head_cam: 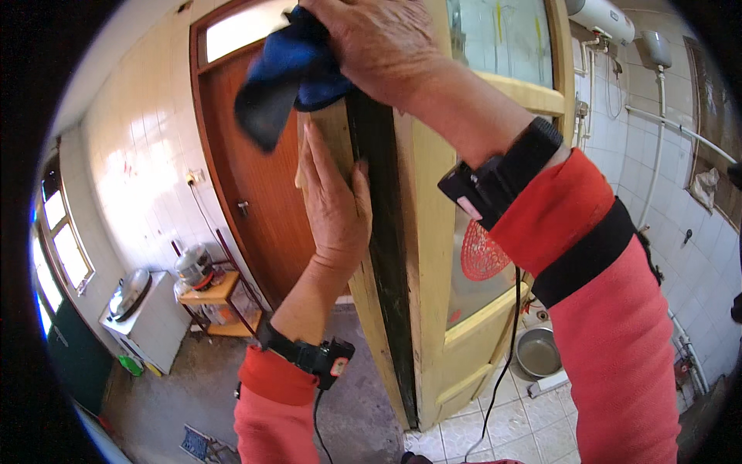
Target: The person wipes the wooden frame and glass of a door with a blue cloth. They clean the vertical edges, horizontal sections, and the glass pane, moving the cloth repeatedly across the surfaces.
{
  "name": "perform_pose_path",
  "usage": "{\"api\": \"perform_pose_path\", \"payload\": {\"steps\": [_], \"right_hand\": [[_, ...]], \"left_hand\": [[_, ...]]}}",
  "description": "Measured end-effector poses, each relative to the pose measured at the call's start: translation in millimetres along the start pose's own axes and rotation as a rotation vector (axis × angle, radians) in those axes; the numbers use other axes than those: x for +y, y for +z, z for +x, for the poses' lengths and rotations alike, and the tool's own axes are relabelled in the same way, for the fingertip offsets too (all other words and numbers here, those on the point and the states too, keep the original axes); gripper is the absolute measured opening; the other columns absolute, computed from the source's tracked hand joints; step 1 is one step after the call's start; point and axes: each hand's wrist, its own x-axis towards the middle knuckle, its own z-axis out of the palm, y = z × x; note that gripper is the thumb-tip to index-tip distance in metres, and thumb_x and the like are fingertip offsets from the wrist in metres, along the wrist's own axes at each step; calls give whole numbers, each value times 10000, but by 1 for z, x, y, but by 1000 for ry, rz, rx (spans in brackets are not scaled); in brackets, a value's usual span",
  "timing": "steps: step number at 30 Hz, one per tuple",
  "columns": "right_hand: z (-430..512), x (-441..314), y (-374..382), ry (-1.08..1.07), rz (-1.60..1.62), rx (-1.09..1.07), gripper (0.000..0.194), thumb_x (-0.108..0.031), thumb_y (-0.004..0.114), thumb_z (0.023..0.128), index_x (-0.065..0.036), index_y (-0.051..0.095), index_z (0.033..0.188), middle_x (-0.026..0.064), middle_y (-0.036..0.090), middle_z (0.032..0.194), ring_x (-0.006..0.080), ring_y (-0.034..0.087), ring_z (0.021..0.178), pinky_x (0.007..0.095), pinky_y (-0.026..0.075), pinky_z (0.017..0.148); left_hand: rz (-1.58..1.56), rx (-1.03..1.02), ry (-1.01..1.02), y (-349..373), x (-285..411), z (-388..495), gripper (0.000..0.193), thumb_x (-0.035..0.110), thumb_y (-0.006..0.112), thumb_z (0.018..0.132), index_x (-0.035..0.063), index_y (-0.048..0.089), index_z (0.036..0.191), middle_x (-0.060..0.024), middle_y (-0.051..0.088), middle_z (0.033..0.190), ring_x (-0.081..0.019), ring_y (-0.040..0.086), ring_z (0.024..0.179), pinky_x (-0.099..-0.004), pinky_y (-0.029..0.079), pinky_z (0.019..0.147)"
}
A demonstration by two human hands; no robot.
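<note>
My right hand [385,49], raised at the top of the view, grips a dark blue cloth [310,66] against the upper part of a pale wooden door frame [371,316]. A loose grey-black flap of the cloth hangs to the left and looks blurred. Lower down, my left hand [336,214] rests on the frame's edge with its thumb spread and nothing held. Beside it runs a dark vertical strip [391,249]. On the right stands a pale yellow wooden door [432,325] with glass panes and a red paper cutout.
A brown door [261,185] stands behind the cloth. At left are a small shelf stand [217,290] bearing a pot and a white cabinet [156,325]. A metal basin [539,351] sits on the tiled floor at right, below a wall-mounted water heater [606,20]. Cables hang from both wrist devices.
</note>
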Motion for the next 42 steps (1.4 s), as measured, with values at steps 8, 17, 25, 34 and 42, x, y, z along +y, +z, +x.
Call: {"api": "perform_pose_path", "payload": {"steps": [8, 17, 25, 34, 42], "right_hand": [[-35, -2, 5, -180, -73, 25, 265, -104, 501, 890, -70, 556, 1147, 111, 572, 1174, 289, 524, 1135, 432, 390, 997], [-37, -11, -5, -162, -13, 27, 262, -102, 510, 873, -97, 563, 1130, 76, 555, 1108, 265, 521, 1067, 405, 388, 939], [-41, -10, -5, -124, 8, 37, 268, -105, 518, 875, -108, 566, 1138, 69, 534, 1137, 260, 496, 1099, 404, 367, 961], [-42, -10, -3, -128, 6, 71, 236, -120, 532, 876, -104, 578, 1107, 69, 517, 1045, 245, 503, 1030, 379, 395, 916], [-40, -11, -9, -118, 40, 15, 219, -91, 521, 880, -92, 554, 1097, 76, 517, 1034, 245, 515, 1003, 381, 399, 905]], "left_hand": [[49, 31, 77, 5, -11, -2, 668, 141, 609, 927, -29, 247, 1461, -329, 394, 1357, -515, 425, 1217, -510, 372, 1014], [14, -11, -13, 1, -4, -4, 614, 131, 603, 929, -14, 277, 1428, -357, 399, 1301, -558, 429, 1163, -542, 395, 954], [7, -9, -40, 3, -4, -7, 600, 128, 596, 934, -11, 287, 1429, -351, 416, 1294, -549, 428, 1175, -526, 386, 980], [101, -18, 29, 1, -4, -6, 570, 132, 580, 949, -49, 303, 1413, -349, 443, 1274, -526, 444, 1161, -505, 375, 988], [74, 2, -3, 0, -2, -7, 539, 139, 572, 959, -54, 322, 1396, -352, 445, 1264, -528, 448, 1145, -498, 377, 992]]}}
